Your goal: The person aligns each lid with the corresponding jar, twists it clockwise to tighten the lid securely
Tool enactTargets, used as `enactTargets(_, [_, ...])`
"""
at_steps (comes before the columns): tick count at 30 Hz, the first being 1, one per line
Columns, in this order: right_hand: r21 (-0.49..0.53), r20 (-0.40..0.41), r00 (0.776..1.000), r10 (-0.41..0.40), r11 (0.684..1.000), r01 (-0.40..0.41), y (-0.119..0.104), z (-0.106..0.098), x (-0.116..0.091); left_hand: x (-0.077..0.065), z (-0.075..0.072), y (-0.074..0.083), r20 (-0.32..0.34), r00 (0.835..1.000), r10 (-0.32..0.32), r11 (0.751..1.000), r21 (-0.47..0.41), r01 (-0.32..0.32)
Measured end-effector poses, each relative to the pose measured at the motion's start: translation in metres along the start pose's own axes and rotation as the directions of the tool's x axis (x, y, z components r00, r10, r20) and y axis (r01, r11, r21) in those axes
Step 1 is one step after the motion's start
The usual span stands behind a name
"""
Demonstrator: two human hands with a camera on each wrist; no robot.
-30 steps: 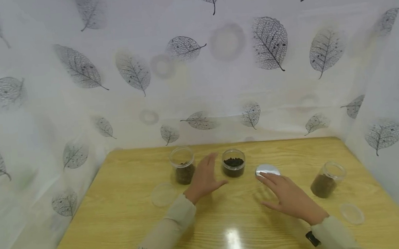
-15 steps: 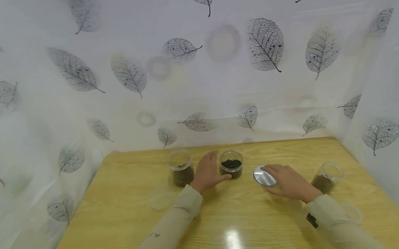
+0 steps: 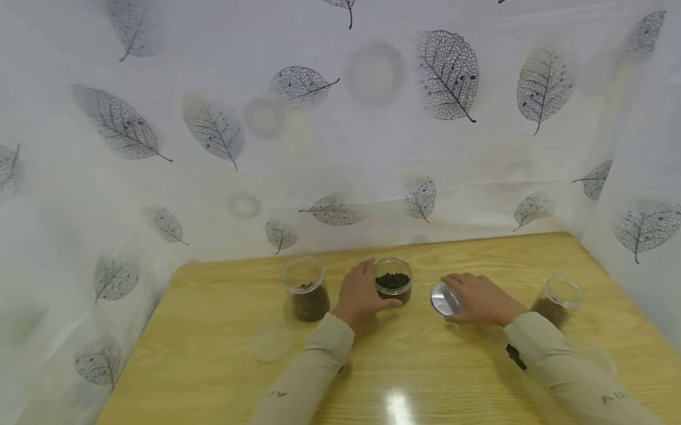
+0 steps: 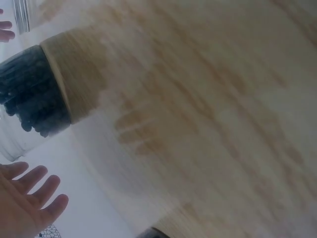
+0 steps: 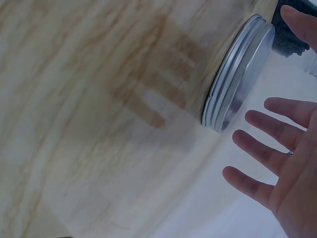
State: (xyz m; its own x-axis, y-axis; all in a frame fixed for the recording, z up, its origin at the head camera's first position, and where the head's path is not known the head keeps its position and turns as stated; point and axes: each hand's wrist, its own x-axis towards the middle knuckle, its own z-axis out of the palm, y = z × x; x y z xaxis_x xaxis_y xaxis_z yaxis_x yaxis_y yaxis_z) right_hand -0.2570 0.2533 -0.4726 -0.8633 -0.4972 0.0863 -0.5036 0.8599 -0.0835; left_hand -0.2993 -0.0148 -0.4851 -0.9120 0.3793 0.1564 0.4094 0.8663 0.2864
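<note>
A short clear jar (image 3: 394, 286) of black granules stands upright near the table's back. My left hand (image 3: 361, 294) is at its left side, thumb in front of it. In the left wrist view the left fingers (image 4: 47, 191) look straight beside the jar's rim. My right hand (image 3: 479, 298) is round the right side of a silver metal lid (image 3: 444, 300), which looks tilted in the head view and is partly covered by the hand. The right wrist view shows the right fingers (image 5: 262, 153) spread, with a gap to the silver lid (image 5: 240, 74).
A taller clear jar (image 3: 310, 303) with brown contents is left of my left hand, a clear disc-shaped lid (image 3: 271, 341) near it. Another jar (image 3: 553, 308) with brown contents stands at the right, another clear lid (image 3: 601, 360) before it. The wooden table (image 3: 223, 401) meets a leaf-print curtain (image 3: 334, 151).
My left hand has moved right, its thumb coming in front of the black-granule jar. My right hand has come lower round the silver lid, whose angle has changed. The view has shifted slightly.
</note>
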Motion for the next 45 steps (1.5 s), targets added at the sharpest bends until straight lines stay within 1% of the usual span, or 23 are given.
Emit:
enactTargets(3, [-0.002, 0.035, 0.999, 0.013, 1.0, -0.013, 0.001, 0.002, 0.003, 0.0, 0.002, 0.001, 0.0, 1.0, -0.005, 1.0, 0.003, 0.005])
enactTargets(6, [0.018, 0.06, 0.998, 0.024, 1.0, -0.025, 0.001, 0.005, 0.005, 0.0, 0.003, 0.002, 0.0, 1.0, -0.01, 1.0, 0.008, 0.01])
enactTargets(10, [0.035, 0.08, 0.996, 0.037, 0.999, -0.04, 0.001, 0.007, 0.005, 0.0, 0.002, 0.004, 0.012, 1.0, -0.021, 1.0, -0.008, 0.021])
enactTargets(16, [0.04, 0.086, 0.996, 0.039, 0.998, -0.042, 0.0, 0.008, 0.006, 0.0, 0.002, 0.005, 0.011, 1.0, -0.023, 0.999, -0.022, 0.024])
enactTargets(23, [0.029, 0.09, 0.995, 0.04, 0.999, -0.043, 0.0, 0.01, 0.006, 0.001, 0.001, 0.004, -0.002, 1.0, -0.02, 1.0, 0.002, 0.02])
enactTargets(26, [0.021, 0.088, 0.995, 0.04, 0.999, -0.042, 0.001, 0.011, 0.007, 0.001, 0.001, 0.004, -0.008, 1.0, -0.017, 1.0, -0.001, 0.017])
enactTargets(30, [0.016, 0.098, 0.994, 0.057, 0.998, -0.059, 0.002, 0.011, 0.007, 0.002, 0.002, 0.004, 0.012, 0.999, -0.046, 0.997, -0.064, 0.047])
enactTargets(34, [0.017, 0.108, 0.991, 0.075, 0.997, -0.077, 0.001, 0.011, 0.006, 0.005, 0.004, 0.004, 0.036, 0.996, -0.084, 0.985, -0.15, 0.088])
enactTargets(36, [0.008, 0.109, 0.991, 0.074, 0.997, -0.075, 0.001, 0.011, 0.006, 0.006, 0.004, 0.004, 0.035, 0.995, -0.089, 0.98, -0.178, 0.094])
enactTargets(38, [-0.007, 0.104, 0.993, 0.065, 0.998, -0.064, 0.001, 0.012, 0.006, 0.007, 0.005, 0.004, 0.032, 0.995, -0.091, 0.977, -0.19, 0.095])
enactTargets(41, [-0.027, 0.088, 0.994, 0.057, 0.998, -0.055, 0.002, 0.013, 0.006, 0.008, 0.007, 0.003, 0.024, 0.996, -0.09, 0.979, -0.184, 0.093])
enactTargets(45, [-0.027, 0.066, 0.996, 0.052, 0.998, -0.051, 0.004, 0.012, 0.006, 0.009, 0.011, 0.001, 0.01, 0.996, -0.093, 0.978, -0.188, 0.093])
